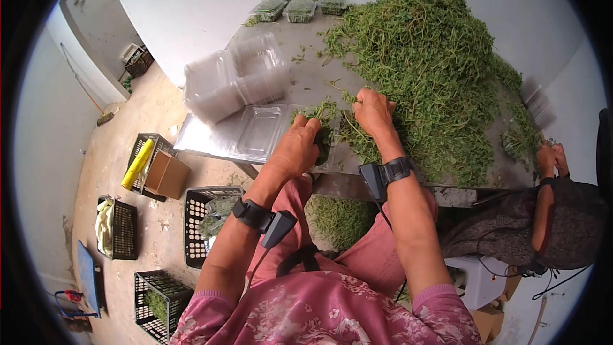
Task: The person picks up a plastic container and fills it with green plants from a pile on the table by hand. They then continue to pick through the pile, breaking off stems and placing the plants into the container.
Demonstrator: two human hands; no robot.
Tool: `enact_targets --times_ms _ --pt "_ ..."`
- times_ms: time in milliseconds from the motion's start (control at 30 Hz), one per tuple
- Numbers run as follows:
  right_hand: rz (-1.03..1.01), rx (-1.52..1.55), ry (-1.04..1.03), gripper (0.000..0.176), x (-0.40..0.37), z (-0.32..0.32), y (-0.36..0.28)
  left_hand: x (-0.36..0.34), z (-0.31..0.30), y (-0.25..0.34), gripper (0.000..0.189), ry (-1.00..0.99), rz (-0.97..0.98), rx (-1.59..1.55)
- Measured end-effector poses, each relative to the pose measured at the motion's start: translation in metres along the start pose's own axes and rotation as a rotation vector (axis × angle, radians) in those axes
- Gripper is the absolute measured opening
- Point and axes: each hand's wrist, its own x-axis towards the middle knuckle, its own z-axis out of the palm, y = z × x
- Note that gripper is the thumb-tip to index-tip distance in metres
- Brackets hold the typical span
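Observation:
An open clear plastic box (262,129) lies on the metal table, its lid part to the left. My left hand (300,145) is closed around green sprigs (327,112) over the box's right part. Just right of it, my right hand (374,112) has its fingers pinched at the edge of the big heap of green herbs (428,51); stems show beside the fingertips. Nested empty clear boxes (233,76) stand behind the open box.
Filled boxes (300,10) sit at the table's back edge. At the far right, a co-worker's hands (552,158) are near the herbs. Black crates (117,227) and a cardboard box (167,174) stand on the floor at left. More greens (341,220) lie below the table.

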Motion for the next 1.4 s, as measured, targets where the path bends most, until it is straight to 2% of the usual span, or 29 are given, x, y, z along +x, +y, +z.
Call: enact_targets --times_ms 167,200,333,533,733,1033,1233,1333,1400 --pt "0.032 0.33 0.032 0.017 0.0 -0.022 0.006 0.0 0.004 -0.004 0.035 0.017 0.019 0.01" --pt "-0.017 0.344 0.085 0.017 -0.002 -0.027 0.005 -0.001 0.004 -0.004 0.036 0.021 0.017 0.008" --pt "-0.007 0.496 0.145 0.018 -0.004 -0.037 0.009 -0.002 0.004 -0.004 0.036 0.039 0.022 0.012" --pt "-0.009 0.686 0.157 0.019 0.0 -0.042 0.013 -0.004 0.006 -0.004 0.033 0.089 0.048 -0.007" --pt "-0.097 0.895 0.075 0.018 -0.009 -0.038 -0.005 -0.005 0.001 0.001 0.032 0.1 0.041 -0.011" --pt "-0.052 1.163 -0.083 0.014 -0.025 -0.051 -0.036 -0.023 -0.023 0.006 0.022 0.214 0.052 -0.101" --pt "-0.039 1.232 -0.142 0.013 -0.032 -0.046 -0.051 -0.03 -0.038 0.009 0.016 0.375 -0.044 -0.282" --pt "-0.077 1.253 -0.195 0.013 -0.037 -0.039 -0.056 -0.031 -0.037 0.017 0.017 0.37 -0.103 -0.48" --pt "-0.085 1.231 -0.219 0.012 -0.041 -0.039 -0.061 -0.032 -0.037 0.019 0.018 0.33 -0.115 -0.498"
